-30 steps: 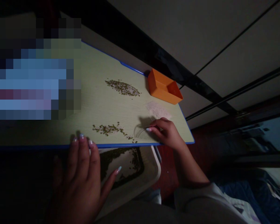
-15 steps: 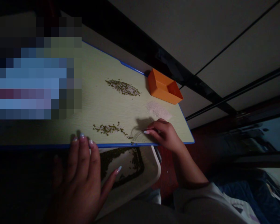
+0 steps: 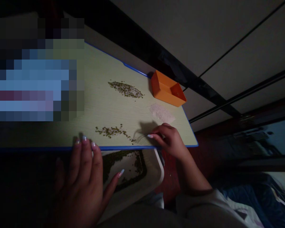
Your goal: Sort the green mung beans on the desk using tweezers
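My right hand (image 3: 169, 139) pinches a thin, see-through piece with a curved edge (image 3: 140, 138) between thumb and fingers, low over the table near its front edge. Just left of that piece lies a loose strip of small green beans mixed with pale grains (image 3: 110, 131). My left hand (image 3: 85, 174) is stretched out with fingers apart, its fingertips at the table's blue front edge. Under that edge sits a white tub (image 3: 160, 172) with many green beans (image 3: 139, 164) in it, partly hidden by the left hand and the table.
The pale table (image 3: 97, 107) has a blue rim. Farther back lie a mixed pile of beans and grains (image 3: 125, 89), a pile of pale grains (image 3: 161, 113) and an orange box (image 3: 167, 93). A pixelated patch covers the left side. Cabinet panels (image 3: 228, 41) stand behind.
My right hand has shifted slightly left and toward the front edge with the see-through piece. A few beans at the edge no longer show there. My left hand has stayed in place.
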### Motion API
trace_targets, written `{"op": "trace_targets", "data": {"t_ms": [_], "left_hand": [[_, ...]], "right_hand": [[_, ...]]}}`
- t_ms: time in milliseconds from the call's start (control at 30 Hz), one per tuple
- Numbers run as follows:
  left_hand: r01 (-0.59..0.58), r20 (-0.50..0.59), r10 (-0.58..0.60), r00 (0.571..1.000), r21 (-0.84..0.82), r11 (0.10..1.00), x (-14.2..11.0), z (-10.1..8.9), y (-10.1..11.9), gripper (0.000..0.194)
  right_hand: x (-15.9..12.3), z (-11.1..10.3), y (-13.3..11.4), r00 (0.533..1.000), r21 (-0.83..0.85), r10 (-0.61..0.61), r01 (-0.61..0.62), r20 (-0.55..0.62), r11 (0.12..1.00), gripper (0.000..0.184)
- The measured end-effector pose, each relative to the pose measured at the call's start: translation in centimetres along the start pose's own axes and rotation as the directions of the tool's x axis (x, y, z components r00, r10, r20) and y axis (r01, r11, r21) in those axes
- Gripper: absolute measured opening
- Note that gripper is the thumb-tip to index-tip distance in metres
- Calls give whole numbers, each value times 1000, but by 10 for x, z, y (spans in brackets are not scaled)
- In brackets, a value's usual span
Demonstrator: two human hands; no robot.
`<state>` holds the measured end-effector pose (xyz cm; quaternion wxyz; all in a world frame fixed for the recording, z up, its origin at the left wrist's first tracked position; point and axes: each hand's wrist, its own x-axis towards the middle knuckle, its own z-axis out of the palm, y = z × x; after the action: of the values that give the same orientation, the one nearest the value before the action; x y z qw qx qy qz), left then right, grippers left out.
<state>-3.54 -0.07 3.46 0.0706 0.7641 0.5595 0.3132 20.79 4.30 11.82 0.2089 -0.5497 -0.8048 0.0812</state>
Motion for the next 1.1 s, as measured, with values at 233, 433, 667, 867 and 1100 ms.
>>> {"op": "trace_targets", "data": {"t_ms": [233, 433, 667, 867, 1100], "left_hand": [[-8, -14, 8, 1000, -2, 1000, 0, -1, -1, 84], [-24, 1, 24, 1000, 18, 1000, -1, 1, -3, 84], [-33, -4, 33, 999, 21, 999, -1, 2, -4, 85], [-20, -2, 20, 1000, 19, 1000, -1, 4, -5, 85], [-36, -12, 36, 999, 11, 999, -3, 7, -8, 86]], "right_hand": [[-7, 2, 3, 992, -3, 109, -110, -70, 994, 17], [-7, 5, 3, 987, 13, 127, -126, -97, 992, 19], [-4, 9, 0, 990, 27, 120, -119, -71, 993, 19], [1, 9, -6, 996, 33, 80, -78, -50, 996, 19], [-1, 5, -3, 993, 44, 94, -91, -66, 995, 17]]}}
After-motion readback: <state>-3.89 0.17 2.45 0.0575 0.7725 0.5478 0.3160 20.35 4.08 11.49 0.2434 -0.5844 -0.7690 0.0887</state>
